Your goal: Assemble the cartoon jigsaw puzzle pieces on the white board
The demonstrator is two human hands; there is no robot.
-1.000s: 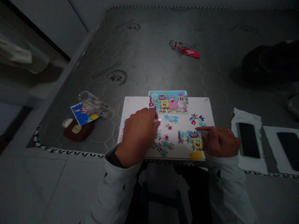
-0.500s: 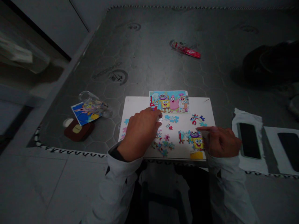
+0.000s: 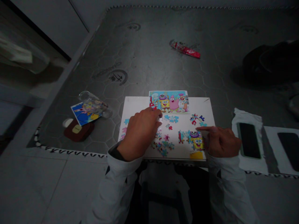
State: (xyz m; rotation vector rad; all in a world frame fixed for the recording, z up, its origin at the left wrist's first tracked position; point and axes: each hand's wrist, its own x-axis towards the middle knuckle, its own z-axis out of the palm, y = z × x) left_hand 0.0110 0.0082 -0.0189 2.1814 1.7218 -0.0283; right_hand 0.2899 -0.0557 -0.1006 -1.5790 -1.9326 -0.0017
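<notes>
A white board (image 3: 135,104) carries a cartoon picture card (image 3: 174,104) at its far edge and loose puzzle pieces (image 3: 163,147). My left hand (image 3: 142,132) is over the board's left half, its fingers curled and partly hidden; whether they hold a piece cannot be made out. At the board's right edge rests my right hand (image 3: 220,140), index finger stretched left, the other fingers folded, nothing seen in it. Beside that finger lie a joined puzzle section (image 3: 196,140) and, farther off, a small group of pieces (image 3: 196,119).
Left of the board are a clear bag with a picture card (image 3: 87,112) and a brown case (image 3: 78,130). A red packet (image 3: 190,52) lies farther back. Two phones (image 3: 249,140) rest on white cloths at the right, with a dark object (image 3: 268,65) behind.
</notes>
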